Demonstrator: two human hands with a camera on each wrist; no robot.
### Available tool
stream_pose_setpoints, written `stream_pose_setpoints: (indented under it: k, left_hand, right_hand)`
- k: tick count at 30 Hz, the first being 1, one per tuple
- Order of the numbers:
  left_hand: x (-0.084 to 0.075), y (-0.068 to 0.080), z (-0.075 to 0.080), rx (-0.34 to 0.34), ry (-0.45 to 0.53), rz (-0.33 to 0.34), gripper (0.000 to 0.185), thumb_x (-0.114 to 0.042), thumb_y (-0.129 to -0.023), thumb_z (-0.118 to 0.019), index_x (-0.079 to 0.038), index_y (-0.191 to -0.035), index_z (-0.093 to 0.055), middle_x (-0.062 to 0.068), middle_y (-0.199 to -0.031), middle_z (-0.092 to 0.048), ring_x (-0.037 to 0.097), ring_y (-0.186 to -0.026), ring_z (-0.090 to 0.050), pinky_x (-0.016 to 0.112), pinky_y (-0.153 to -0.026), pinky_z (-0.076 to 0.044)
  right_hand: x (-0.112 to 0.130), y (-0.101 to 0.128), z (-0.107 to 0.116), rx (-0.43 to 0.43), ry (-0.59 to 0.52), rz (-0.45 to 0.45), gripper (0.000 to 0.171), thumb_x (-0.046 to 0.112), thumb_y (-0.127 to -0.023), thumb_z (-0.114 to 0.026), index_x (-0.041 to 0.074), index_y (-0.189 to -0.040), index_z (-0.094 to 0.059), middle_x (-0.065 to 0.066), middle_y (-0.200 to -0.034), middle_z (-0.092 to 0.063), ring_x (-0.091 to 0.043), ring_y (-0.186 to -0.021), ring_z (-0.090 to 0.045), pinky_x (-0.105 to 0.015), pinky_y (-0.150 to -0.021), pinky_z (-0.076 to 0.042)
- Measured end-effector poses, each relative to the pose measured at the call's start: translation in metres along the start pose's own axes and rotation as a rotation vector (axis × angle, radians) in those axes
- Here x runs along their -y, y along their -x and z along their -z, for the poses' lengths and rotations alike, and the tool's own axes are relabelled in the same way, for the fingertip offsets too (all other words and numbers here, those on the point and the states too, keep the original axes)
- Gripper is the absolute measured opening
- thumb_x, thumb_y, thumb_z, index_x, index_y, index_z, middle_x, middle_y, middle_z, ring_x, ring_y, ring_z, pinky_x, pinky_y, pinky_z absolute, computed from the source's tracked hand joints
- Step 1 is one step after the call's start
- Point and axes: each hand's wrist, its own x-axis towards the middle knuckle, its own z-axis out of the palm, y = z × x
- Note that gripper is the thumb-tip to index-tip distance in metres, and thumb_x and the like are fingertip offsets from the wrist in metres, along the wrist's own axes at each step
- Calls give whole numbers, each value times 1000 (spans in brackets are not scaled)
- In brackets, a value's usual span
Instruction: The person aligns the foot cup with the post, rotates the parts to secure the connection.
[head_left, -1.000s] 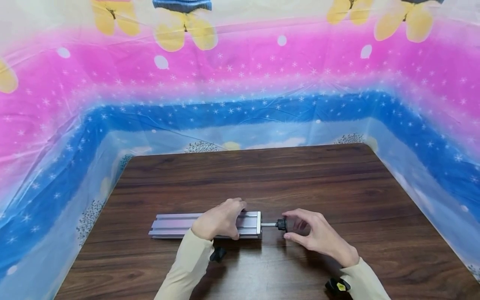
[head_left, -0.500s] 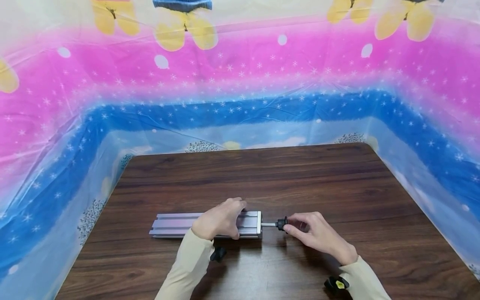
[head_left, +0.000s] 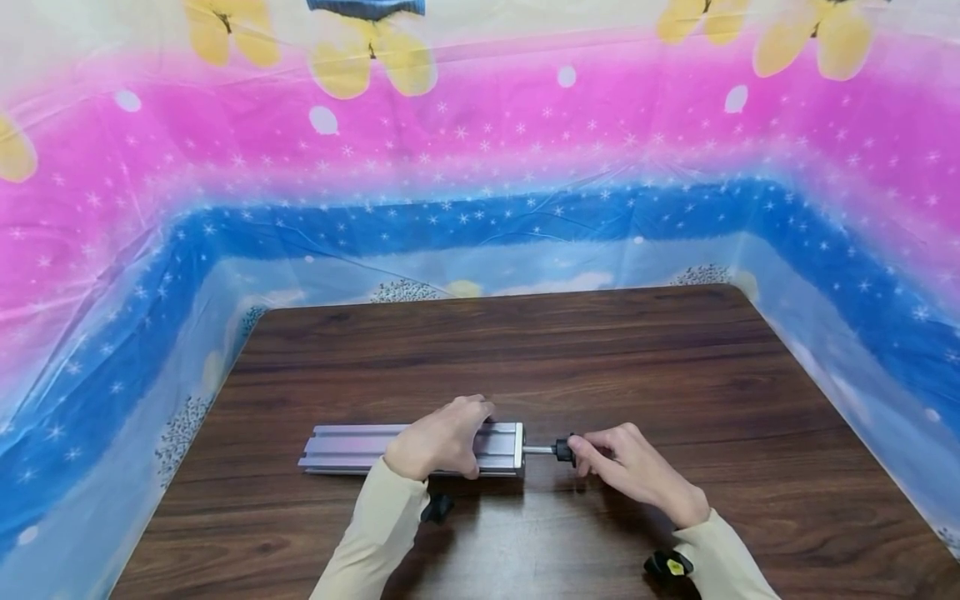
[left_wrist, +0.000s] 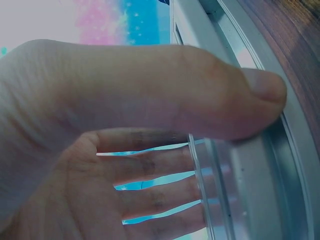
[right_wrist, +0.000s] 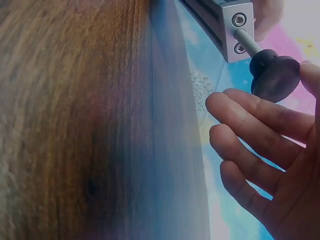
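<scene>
Wooden table (head_left: 675,375): left hand (head_left: 438,437) grips rail (head_left: 352,448); right hand (head_left: 633,471) pinches knob (head_left: 562,450).

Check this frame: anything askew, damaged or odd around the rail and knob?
Nothing stands out. The aluminium rail lies flat on the table, held by the left hand. The black knob sits on a screw running straight into the rail's end face, pinched by the right hand. No visible damage.

Bright, even light, soft at close range

We see faint shadows just under both hands (head_left: 442,437); the wrist views blur badly (wood grain (right_wrist: 75,120) smears beside the right hand's fingers), tinted blue.
</scene>
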Motion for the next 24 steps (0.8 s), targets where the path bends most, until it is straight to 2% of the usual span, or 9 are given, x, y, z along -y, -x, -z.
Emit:
stream_pose_setpoints:
  k: [3, 6, 7, 9, 11, 13, 17, 24]
  left_hand:
    - [1, 0, 0, -5, -1, 0, 61, -1, -67, -87, -2, -124, -64, 8, -116, -63, 20, -99, -54, 37, -83, -49]
    - [1, 0, 0, 0, 3, 1, 62, -2, -68, -86, -2, -125, -64, 9, -120, -62, 22, -106, -55, 39, -86, -50]
    - [1, 0, 0, 4, 6, 5, 63, -2, -69, -87, -2, -127, -63, 9, -123, -62, 23, -108, -55, 39, -87, -49]
    - [1, -1, 1, 12, 15, 11, 65, -2, -70, -87, -1, -130, -62, 10, -127, -61, 24, -113, -55, 40, -88, -49]
    - [0, -1, 2, 17, 18, 21, 66, -2, -70, -87, -1, -131, -61, 10, -129, -61, 25, -115, -54, 40, -89, -49]
    - [0, -1, 3, 19, 18, 30, 67, -3, -70, -88, -2, -131, -61, 10, -129, -61, 26, -116, -54, 41, -90, -49]
    - [-1, -1, 2, 18, 12, 35, 66, -3, -69, -88, -2, -130, -62, 9, -128, -61, 26, -116, -55, 41, -92, -49]
    - [-2, -2, 1, 20, 13, 33, 65, -2, -69, -87, -2, -129, -62, 9, -125, -61, 24, -112, -54, 41, -91, -49]
  right_hand:
    - [0, 1, 0, -18, 22, 1, 36, 24, -106, -52, 17, -79, -75, 8, -70, -71, 0, -60, -59, -21, -57, -47]
    - [1, 4, 0, -55, 20, 11, 17, 26, -101, -62, 15, -98, -75, 9, -81, -72, 2, -66, -59, -22, -60, -50]
    - [1, 5, 1, -68, 11, 21, 16, 26, -98, -67, 15, -107, -73, 9, -87, -72, 1, -68, -60, -23, -61, -51]
    - [1, 7, 1, -90, -5, 55, 36, 27, -92, -75, 16, -125, -67, 9, -99, -71, -2, -73, -63, -25, -63, -53]
    - [1, 9, 1, -107, -16, 103, 51, 25, -87, -81, 18, -134, -62, 7, -109, -70, -5, -77, -65, -27, -66, -54]
    - [0, 9, 1, -124, -16, 147, 57, 22, -84, -83, 20, -136, -60, 6, -112, -69, -9, -78, -66, -28, -66, -55]
    - [-1, 8, 0, -156, -4, 208, 57, 13, -82, -84, 19, -134, -62, 4, -114, -69, -10, -78, -65, -28, -67, -56]
    - [1, 10, 2, -152, 17, 181, 49, 15, -83, -83, 18, -129, -66, 2, -106, -72, -1, -76, -63, -28, -67, -57]
